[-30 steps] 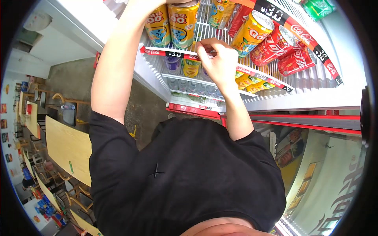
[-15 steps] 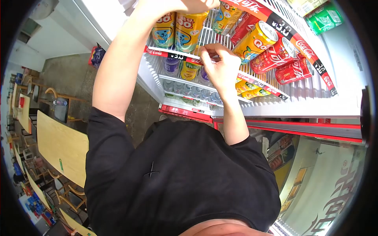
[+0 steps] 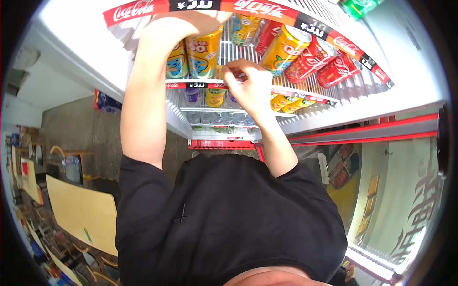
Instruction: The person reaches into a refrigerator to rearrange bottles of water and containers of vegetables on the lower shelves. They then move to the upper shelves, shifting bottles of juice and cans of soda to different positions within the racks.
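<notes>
My left hand (image 3: 193, 23) reaches into the drinks cooler, just above two upright yellow Qoo cans (image 3: 202, 53). A shelf's price strip (image 3: 260, 8) crosses over part of it, and its fingertips are hidden. My right hand (image 3: 250, 86) is at the front of the shelf below, right of those cans, with its fingers curled in towards the thumb. Whatever lies between them is too small to make out. Beyond it, a tilted yellow Qoo can (image 3: 285, 50) and red Coca-Cola cans (image 3: 338, 70) lie on the wire shelf.
Lower shelves hold purple-labelled bottles (image 3: 192, 95), yellow drinks (image 3: 214, 97) and clear bottles (image 3: 217, 117). A green can (image 3: 360, 7) is at the upper right. The cooler's open door (image 3: 367, 131) extends to the right. Wooden tables (image 3: 81, 214) and chairs stand at the left.
The view has shifted, so the cans and both hands appear further left, and more of the upper price strip shows. My left hand stays above the Qoo cans; my right hand keeps its curled shape.
</notes>
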The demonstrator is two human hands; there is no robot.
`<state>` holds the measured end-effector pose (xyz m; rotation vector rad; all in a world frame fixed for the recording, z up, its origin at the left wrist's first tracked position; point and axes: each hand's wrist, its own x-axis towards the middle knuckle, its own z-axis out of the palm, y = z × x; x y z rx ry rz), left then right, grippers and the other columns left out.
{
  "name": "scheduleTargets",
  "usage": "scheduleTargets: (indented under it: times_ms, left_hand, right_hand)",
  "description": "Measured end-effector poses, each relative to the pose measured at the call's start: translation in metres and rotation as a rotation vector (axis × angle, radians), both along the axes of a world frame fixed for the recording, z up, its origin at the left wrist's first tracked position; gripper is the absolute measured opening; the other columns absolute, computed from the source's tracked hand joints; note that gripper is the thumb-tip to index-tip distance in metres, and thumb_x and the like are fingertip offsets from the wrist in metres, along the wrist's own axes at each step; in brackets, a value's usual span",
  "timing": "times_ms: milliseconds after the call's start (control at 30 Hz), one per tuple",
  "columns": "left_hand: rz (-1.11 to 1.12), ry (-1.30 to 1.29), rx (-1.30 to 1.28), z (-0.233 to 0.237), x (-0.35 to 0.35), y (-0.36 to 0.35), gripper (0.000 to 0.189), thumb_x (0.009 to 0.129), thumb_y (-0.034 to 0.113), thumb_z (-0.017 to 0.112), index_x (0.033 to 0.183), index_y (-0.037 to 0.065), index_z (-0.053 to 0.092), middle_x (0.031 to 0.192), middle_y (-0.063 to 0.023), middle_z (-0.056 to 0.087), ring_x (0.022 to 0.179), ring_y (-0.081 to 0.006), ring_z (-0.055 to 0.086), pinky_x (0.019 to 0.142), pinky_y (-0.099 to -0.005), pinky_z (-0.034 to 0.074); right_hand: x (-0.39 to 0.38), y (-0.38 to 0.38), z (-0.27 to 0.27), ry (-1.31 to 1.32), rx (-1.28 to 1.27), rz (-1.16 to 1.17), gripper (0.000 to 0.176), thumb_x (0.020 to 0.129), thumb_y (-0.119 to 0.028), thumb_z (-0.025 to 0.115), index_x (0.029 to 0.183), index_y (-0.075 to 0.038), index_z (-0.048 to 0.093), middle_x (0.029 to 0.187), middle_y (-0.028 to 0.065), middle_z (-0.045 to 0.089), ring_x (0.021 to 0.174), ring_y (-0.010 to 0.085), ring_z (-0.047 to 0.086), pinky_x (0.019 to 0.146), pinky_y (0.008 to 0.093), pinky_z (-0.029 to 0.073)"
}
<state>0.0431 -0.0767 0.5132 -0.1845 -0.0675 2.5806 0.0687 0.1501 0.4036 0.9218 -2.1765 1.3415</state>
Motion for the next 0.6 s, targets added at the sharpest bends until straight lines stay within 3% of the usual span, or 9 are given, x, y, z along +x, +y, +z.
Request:
scheduleTargets:
  times_ms: [200,300,367,467,533,600]
  left_hand:
    - [0.145,0.146,-0.378,-0.006,-0.013,-0.012,0.048,0.106,0.038,0.045,0.136,0.002,0.056,0.133,-0.0109,0.065,0.122,-0.0217,0.061,0.107,-0.0371,0.048]
    - [0.272,0.318,-0.764,-0.004,-0.017,-0.015,0.049,0.105,0.039,0.046,0.136,0.003,0.056,0.134,-0.011,0.064,0.122,-0.0221,0.06,0.108,-0.0374,0.048]
    - [0.369,0.545,-1.288,0.0,-0.014,-0.014,0.049,0.105,0.04,0.046,0.136,0.003,0.056,0.134,-0.011,0.064,0.123,-0.0224,0.06,0.108,-0.0375,0.048]
    - [0.492,0.881,-2.357,0.005,-0.008,-0.012,0.05,0.104,0.04,0.047,0.136,0.004,0.057,0.134,-0.0111,0.064,0.123,-0.0228,0.06,0.108,-0.0378,0.048]
    - [0.545,0.973,-2.717,0.006,-0.005,-0.006,0.05,0.104,0.041,0.048,0.136,0.004,0.057,0.134,-0.0111,0.064,0.123,-0.0231,0.06,0.108,-0.038,0.047]
    - [0.573,1.012,-2.885,0.004,-0.003,0.002,0.05,0.103,0.041,0.048,0.136,0.004,0.057,0.135,-0.0112,0.064,0.123,-0.0234,0.06,0.108,-0.0382,0.047]
  right_hand:
    - [0.002,-0.003,-0.005,0.145,-0.032,-0.032,0.009,0.083,-0.014,0.077,0.082,-0.006,0.073,0.072,0.0081,0.071,0.065,0.0228,0.071,0.062,0.0341,0.057]
    - [0.007,0.004,-0.006,0.212,-0.003,-0.028,0.009,0.082,-0.015,0.077,0.08,-0.008,0.072,0.073,0.0059,0.071,0.068,0.0239,0.067,0.064,0.037,0.055]
    - [0.012,0.011,-0.003,0.214,0.015,-0.042,0.01,0.083,-0.013,0.079,0.079,-0.007,0.071,0.073,0.0058,0.071,0.067,0.0234,0.066,0.064,0.0371,0.053]
    - [0.015,0.023,-0.008,0.282,-0.008,-0.154,0.009,0.082,-0.012,0.079,0.08,-0.009,0.071,0.073,0.0053,0.068,0.073,0.0248,0.064,0.066,0.0378,0.052]
    - [0.013,0.031,-0.013,0.301,-0.009,-0.199,0.009,0.08,-0.012,0.08,0.082,-0.009,0.071,0.074,0.0053,0.067,0.075,0.0258,0.063,0.067,0.0389,0.051]
    - [0.013,0.036,-0.012,0.303,0.018,-0.223,0.01,0.08,-0.012,0.08,0.082,-0.009,0.071,0.074,0.0051,0.067,0.076,0.0252,0.063,0.067,0.039,0.051]
